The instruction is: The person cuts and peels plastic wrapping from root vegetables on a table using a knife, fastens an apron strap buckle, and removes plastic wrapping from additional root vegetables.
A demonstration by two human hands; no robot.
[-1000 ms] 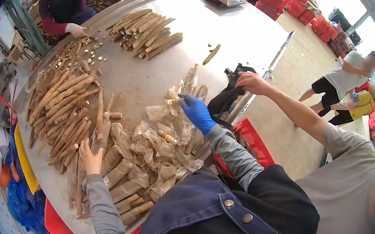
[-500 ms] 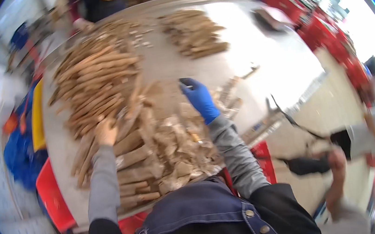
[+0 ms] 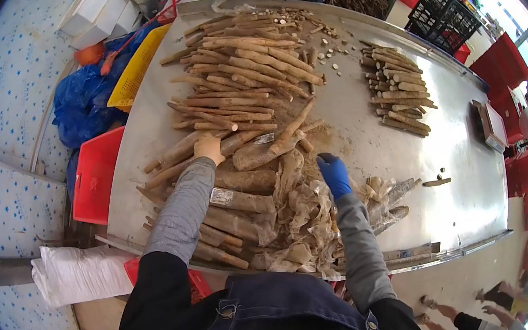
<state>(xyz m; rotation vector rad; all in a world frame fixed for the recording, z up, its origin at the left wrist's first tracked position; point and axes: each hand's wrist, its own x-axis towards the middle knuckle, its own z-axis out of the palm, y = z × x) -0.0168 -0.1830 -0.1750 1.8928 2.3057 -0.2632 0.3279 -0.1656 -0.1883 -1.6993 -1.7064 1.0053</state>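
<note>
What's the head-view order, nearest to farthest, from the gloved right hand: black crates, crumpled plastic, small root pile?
1. Crumpled plastic: right by the right hand, wearer's side.
2. Small root pile: farther across, to the right.
3. Black crates: right, beyond the table.

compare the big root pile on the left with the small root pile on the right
The big pile has many more roots than the small pile. The big pile's roots look mostly longer; the small pile's look shorter. The big pile sprawls widely, while the small pile is compact. Both are brown roots on the metal table.
</note>
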